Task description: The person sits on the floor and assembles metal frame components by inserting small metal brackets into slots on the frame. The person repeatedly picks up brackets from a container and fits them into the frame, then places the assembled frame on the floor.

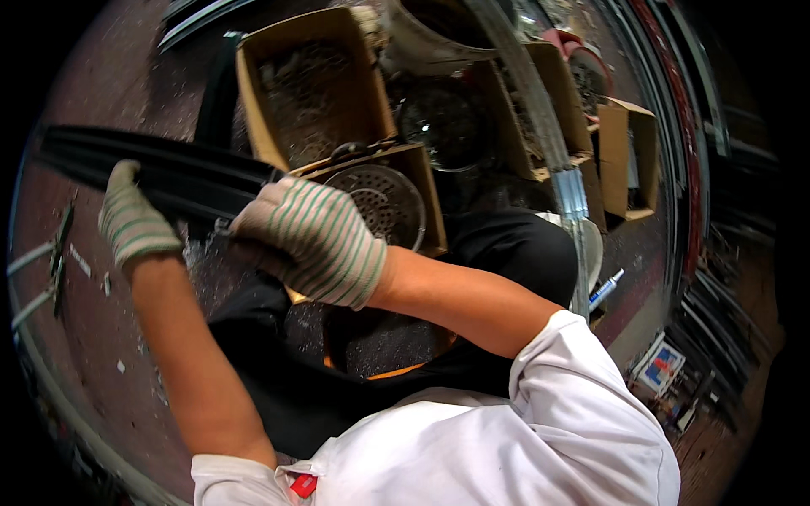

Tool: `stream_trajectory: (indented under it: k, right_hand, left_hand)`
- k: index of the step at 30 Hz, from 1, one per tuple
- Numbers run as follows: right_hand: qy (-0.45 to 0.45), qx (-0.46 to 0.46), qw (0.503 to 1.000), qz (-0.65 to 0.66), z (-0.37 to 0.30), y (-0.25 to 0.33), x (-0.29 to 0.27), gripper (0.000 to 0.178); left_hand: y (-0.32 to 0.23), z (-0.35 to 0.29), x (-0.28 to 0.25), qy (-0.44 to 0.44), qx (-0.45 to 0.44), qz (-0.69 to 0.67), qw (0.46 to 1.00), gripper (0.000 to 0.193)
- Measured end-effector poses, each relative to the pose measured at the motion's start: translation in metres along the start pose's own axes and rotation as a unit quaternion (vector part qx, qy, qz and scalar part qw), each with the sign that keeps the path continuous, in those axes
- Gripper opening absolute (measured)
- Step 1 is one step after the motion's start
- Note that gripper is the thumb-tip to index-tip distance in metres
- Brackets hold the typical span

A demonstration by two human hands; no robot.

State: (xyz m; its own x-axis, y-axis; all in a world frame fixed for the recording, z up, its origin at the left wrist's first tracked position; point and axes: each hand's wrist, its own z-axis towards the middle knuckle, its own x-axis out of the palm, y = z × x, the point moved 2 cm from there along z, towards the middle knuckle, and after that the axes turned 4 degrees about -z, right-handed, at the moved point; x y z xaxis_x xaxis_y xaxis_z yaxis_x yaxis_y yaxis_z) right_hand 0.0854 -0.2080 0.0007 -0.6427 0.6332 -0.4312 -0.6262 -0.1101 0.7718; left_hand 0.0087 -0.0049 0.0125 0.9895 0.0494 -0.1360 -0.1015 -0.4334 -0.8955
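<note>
A long black grooved profile bar (160, 164) slants across the left side, its far end near the left rim. My left hand (139, 215), in a striped knit glove, grips it from below with the thumb up against its side. My right hand (312, 240), in a matching glove, is closed at the bar's right end, fingers curled over it. A small metal piece (222, 226) shows beside the right fingertips. The right palm's underside is in shadow, so anything else held there is hidden.
Past my hands stand a cardboard box (253, 93) with small metal bits and a box holding a perforated round metal dish (375, 202). A whitish bucket (430, 51) stands behind. A metal rail (540, 126) slopes down at right, near a blue-and-white tube (606, 289). Long strips (675, 126) lie along the right.
</note>
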Motion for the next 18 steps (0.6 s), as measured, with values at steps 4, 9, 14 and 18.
stream_trajectory:
  k: [4,9,14,18]
  right_hand:
    - [-0.014,0.021,1.0,0.014,-0.001,0.007,-0.033,0.022]
    - [-0.069,0.039,0.994,-0.081,-0.013,-0.007,-0.107,0.021]
    - [-0.17,0.156,0.941,-0.246,-0.042,-0.037,-0.22,0.013]
    - [-0.214,0.269,0.844,-0.411,-0.132,-0.082,-0.31,0.02]
  left_hand:
    - [0.005,0.001,0.0,0.014,-0.002,-0.013,1.0,0.039]
    - [0.009,0.022,0.0,0.057,-0.027,-0.029,0.998,0.035]
    - [0.016,0.066,-0.008,0.09,-0.031,-0.064,0.993,0.031]
    - [0.016,0.076,-0.011,0.102,-0.013,0.011,0.995,0.025]
